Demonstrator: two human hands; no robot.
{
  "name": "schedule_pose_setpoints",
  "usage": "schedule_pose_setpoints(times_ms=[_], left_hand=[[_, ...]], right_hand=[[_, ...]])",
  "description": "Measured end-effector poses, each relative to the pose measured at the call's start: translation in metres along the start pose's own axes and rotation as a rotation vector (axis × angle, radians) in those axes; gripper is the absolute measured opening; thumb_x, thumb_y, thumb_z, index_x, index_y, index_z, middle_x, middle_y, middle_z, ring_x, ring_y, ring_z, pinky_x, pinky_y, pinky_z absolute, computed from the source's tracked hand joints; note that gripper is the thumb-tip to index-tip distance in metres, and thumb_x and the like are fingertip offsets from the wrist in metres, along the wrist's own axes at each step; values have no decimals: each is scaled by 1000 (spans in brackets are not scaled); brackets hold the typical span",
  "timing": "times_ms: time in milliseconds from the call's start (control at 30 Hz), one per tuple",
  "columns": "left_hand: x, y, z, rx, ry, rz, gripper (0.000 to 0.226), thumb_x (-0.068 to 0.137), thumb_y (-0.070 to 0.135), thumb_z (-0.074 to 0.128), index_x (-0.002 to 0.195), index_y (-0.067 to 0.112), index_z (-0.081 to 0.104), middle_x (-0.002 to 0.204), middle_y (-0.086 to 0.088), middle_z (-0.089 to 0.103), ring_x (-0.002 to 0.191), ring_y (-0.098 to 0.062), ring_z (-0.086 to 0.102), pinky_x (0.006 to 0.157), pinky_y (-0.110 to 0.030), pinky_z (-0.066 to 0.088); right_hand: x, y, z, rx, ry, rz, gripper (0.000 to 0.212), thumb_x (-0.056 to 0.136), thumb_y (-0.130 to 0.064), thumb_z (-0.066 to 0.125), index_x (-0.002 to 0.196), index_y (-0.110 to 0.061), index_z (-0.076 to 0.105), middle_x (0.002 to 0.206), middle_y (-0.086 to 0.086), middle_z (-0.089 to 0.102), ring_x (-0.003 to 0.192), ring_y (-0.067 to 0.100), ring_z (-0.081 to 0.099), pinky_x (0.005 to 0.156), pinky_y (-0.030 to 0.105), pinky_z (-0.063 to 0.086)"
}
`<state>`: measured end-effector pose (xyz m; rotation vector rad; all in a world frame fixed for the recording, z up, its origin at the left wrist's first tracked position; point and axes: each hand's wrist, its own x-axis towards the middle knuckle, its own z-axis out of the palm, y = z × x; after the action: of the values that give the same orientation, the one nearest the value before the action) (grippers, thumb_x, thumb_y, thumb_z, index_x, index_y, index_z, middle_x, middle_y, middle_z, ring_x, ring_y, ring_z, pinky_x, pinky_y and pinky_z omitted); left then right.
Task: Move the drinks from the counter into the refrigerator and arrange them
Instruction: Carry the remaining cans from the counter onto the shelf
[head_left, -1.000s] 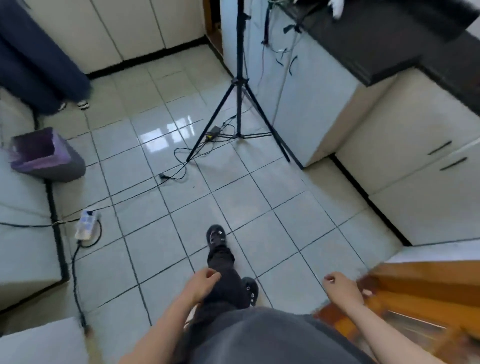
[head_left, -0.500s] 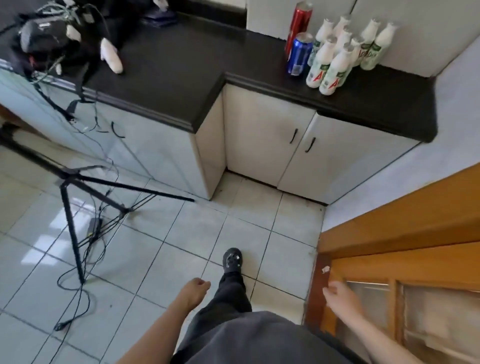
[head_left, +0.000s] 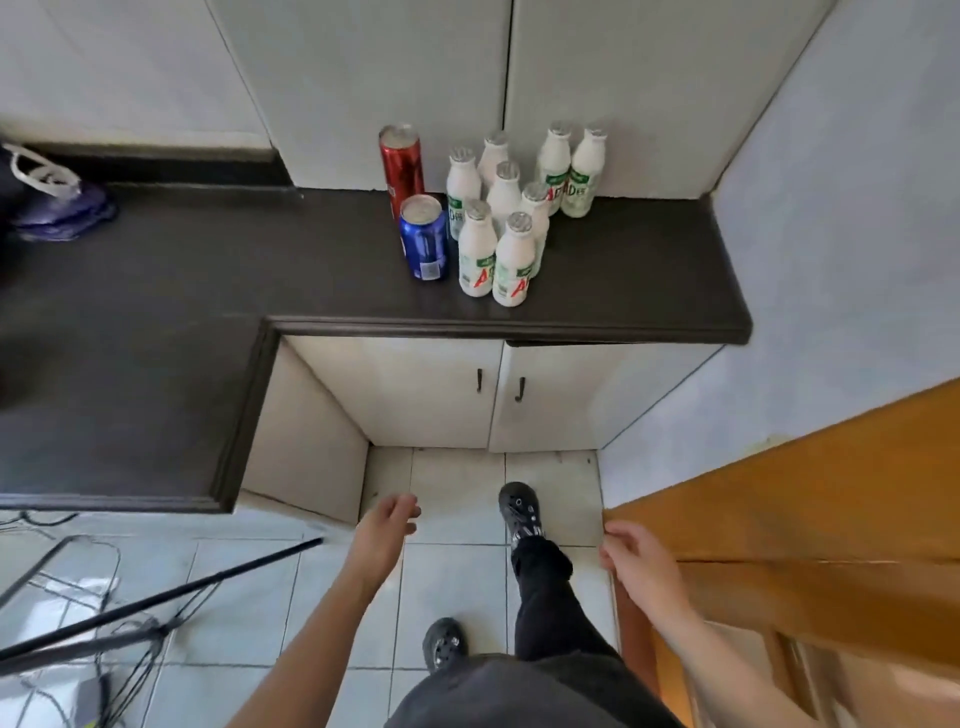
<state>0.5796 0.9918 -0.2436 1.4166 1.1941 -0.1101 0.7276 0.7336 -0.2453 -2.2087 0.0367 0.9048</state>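
On the dark counter (head_left: 623, 291), close to the wall cupboards, the drinks stand in one tight cluster: a tall red can (head_left: 401, 161), a blue can (head_left: 423, 239) in front of it, and eight white bottles (head_left: 506, 192) just to their right, all upright.

Versus 0.5 s ago: the view now faces the counter square-on and the cluster sits near centre, no longer up at the right. The body is closer to the low cupboard doors (head_left: 441, 395).

Left hand (head_left: 387, 525): fingers loosely spread, holding nothing, low over the floor tiles. It was more curled before.

Right hand (head_left: 636, 558): fingers loosely curled, nothing held, at the edge of the wooden door (head_left: 779, 519); I cannot tell whether it touches.

Both hands are well apart from the drinks.

Around: a tripod leg (head_left: 156, 603) slants across the floor at left, with cables. A bag (head_left: 57, 202) lies on the counter's far left. The front shoe (head_left: 519, 506) stands before the cupboard doors.
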Motion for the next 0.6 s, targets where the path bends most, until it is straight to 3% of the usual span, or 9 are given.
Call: schedule_pose_setpoints(times_ms=[167,233,433,600], left_hand=[[39,67,6,-111,173,104,21,96,31,48,96,17,64,93,3,67,81,-8,63,68,-27,43],[54,98,7,-166,252,145,19,96,30,49,95,19,64,94,4,68,85,-9,64,71,-27,45],[88,200,7,-236,447,285,18,95,27,48,92,29,66,94,11,69,92,-7,64,83,-29,48],[103,245,-8,-238,571,378,18,93,29,48,93,33,66,94,20,66,94,0,61,79,-19,45]], right_hand=[[76,-100,-28,21,41,-232,18,94,-16,52,107,-27,59,94,-8,65,92,10,63,74,20,48],[104,-158,-45,66,68,-388,18,93,-15,53,102,-29,60,93,-9,67,91,9,63,79,21,48],[150,-317,-79,170,19,-730,19,91,-21,51,99,-36,60,87,-11,69,82,-2,66,73,5,46],[176,-386,-69,139,-45,-871,17,91,-18,55,105,-24,61,90,-9,68,85,4,65,76,13,49]])
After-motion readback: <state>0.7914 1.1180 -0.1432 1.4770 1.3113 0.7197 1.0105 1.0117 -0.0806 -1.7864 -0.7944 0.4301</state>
